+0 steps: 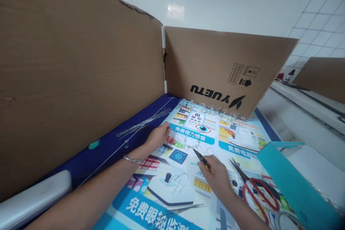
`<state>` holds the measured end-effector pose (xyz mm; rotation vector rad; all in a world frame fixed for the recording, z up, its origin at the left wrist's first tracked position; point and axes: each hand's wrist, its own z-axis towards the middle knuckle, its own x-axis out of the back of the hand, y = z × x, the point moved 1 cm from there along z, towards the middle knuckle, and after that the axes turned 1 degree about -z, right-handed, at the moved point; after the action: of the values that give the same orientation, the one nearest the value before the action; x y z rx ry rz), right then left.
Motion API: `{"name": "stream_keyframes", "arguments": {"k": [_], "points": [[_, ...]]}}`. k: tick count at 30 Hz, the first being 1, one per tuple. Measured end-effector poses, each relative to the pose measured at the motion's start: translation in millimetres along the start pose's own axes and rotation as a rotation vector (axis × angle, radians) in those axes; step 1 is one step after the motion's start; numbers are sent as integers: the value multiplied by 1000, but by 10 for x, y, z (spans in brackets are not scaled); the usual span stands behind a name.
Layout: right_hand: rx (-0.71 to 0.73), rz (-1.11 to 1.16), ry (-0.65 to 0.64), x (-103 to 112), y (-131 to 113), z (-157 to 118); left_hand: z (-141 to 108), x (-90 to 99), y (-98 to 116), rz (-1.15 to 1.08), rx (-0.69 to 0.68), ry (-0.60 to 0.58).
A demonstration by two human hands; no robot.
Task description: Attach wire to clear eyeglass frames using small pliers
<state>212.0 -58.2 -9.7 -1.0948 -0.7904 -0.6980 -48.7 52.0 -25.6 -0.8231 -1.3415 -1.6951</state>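
My right hand (217, 175) is closed around a pair of pliers (199, 156), whose dark pointed jaws face up and left. My left hand (158, 137) has its fingers curled together over the printed sheet; whatever they may hold is too small to make out. Just left of it, straight thin wires (145, 123) lie in a bundle on the dark blue surface. Bent wire pieces (180, 182) rest on the sheet between my forearms, and more straight wires (179, 211) lie closer to me. Red-handled scissors (249, 181) are right of my right hand.
Tall cardboard panels stand at the left (81, 72) and back (210, 61). Shiny bent wire bits (215, 109) line the back panel's foot. A teal box or flap (293, 183) sits at the right, and a white rounded object (37, 196) at the lower left.
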Motion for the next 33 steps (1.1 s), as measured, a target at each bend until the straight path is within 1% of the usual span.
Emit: {"name": "stream_keyframes", "arguments": {"k": [6, 8, 12, 14, 15, 17, 18, 20, 22, 23, 25, 30, 33], "points": [[-3, 65, 8, 0, 17, 8, -16, -81, 16, -313, -93, 31], [0, 77, 5, -5, 23, 12, -9, -92, -13, -307, -99, 22], [-8, 81, 3, -15, 30, 18, 18, -69, -83, -186, -145, -10], [-8, 79, 4, -16, 28, 19, 27, -52, -98, -157, -175, 6], [-6, 78, 4, -14, 26, 19, 28, -46, -97, -146, -207, 16], [1, 77, 6, -8, 20, 19, 25, -39, -77, -121, -334, 10], [5, 77, 7, -5, 17, 20, 21, -34, -63, -111, -418, -15], [8, 78, 7, 2, 12, 24, 13, -15, -39, -105, -572, -105], [8, 80, 4, 5, 11, 29, 13, 27, -27, -111, -661, -190], [7, 80, 0, 4, 12, 31, 16, 52, -26, -115, -678, -217], [5, 79, -7, -2, 16, 32, 24, 97, -30, -104, -672, -247], [8, 75, -3, -14, 20, 21, 15, 119, -28, -20, -587, -240], [12, 88, 3, -6, 10, 16, -13, 151, -4, -31, -542, -287]]}}
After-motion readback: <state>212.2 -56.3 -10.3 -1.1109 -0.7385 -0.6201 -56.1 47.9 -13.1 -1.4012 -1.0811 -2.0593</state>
